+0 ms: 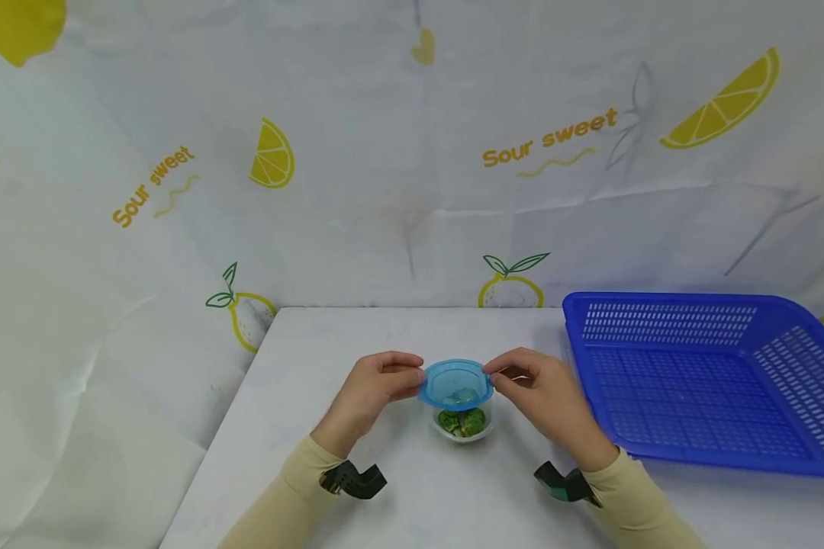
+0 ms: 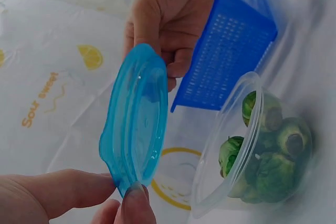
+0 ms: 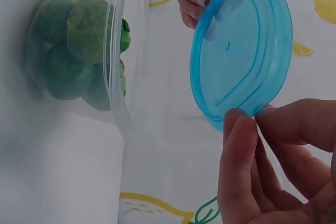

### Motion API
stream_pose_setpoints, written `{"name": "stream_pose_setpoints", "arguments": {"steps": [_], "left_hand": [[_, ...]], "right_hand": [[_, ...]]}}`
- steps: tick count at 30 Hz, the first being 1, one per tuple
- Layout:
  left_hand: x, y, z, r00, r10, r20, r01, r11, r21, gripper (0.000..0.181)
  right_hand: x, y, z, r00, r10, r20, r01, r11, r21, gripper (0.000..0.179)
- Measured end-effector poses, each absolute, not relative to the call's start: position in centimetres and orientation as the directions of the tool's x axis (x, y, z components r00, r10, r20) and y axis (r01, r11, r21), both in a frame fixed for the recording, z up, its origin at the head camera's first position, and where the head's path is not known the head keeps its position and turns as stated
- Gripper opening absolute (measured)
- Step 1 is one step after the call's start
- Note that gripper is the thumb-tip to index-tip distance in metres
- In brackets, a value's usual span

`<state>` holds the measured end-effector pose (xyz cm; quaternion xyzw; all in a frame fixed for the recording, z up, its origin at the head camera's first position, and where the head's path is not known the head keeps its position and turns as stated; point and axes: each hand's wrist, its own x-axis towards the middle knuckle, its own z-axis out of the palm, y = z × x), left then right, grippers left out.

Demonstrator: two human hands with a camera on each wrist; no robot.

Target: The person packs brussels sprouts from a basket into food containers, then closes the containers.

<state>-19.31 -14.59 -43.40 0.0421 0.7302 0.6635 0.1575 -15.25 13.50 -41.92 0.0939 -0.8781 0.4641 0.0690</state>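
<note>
A translucent blue lid [image 1: 457,383] is held by its two ends above a clear plastic container [image 1: 468,439]. My left hand [image 1: 379,388] pinches the lid's left end between thumb and fingers. At the opposite end, my right hand [image 1: 544,390] pinches the rim with thumb and fingertips. Several green Brussels sprouts [image 2: 275,174] lie inside the container, which stands on the table. In the right wrist view the lid is tilted and apart from the container's rim [image 3: 116,51]. From the head view, the lid overlaps the container's far part.
A blue plastic basket [image 1: 700,450] with perforated walls stands on the right of the white table [image 1: 302,358], close to my right forearm. Behind the table hangs a white sheet [image 1: 384,152] printed with lemons and lettering.
</note>
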Motion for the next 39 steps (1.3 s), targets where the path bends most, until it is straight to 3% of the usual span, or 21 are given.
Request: {"name": "stream_pose_setpoints", "arguments": {"steps": [4,11,19,39], "left_hand": [[-19.3,-14.5,-43.7,-0.944,0.27,-0.188,-0.157,0.133,0.979,0.035],[-19.4,-13.9,-44.2,-0.945,0.245,-0.215,-0.185,0.141,0.973,0.03],[-19.4,-13.6,-44.8,-0.941,0.226,-0.25,-0.221,0.148,0.964,0.026],[-19.2,-13.2,-45.2,-0.957,0.219,-0.192,-0.146,0.209,0.967,0.021]], "right_hand": [[-15.2,13.3,-42.0,-0.989,-0.073,0.126,-0.145,0.565,-0.812,0.015],[-15.2,12.9,-42.5,-0.996,-0.059,0.07,-0.091,0.562,-0.822,0.031],[-15.3,12.6,-42.9,-0.999,-0.038,-0.013,-0.012,0.594,-0.805,0.025],[-15.6,12.4,-43.5,-0.998,-0.063,-0.024,-0.022,0.646,-0.763,0.02]]}}
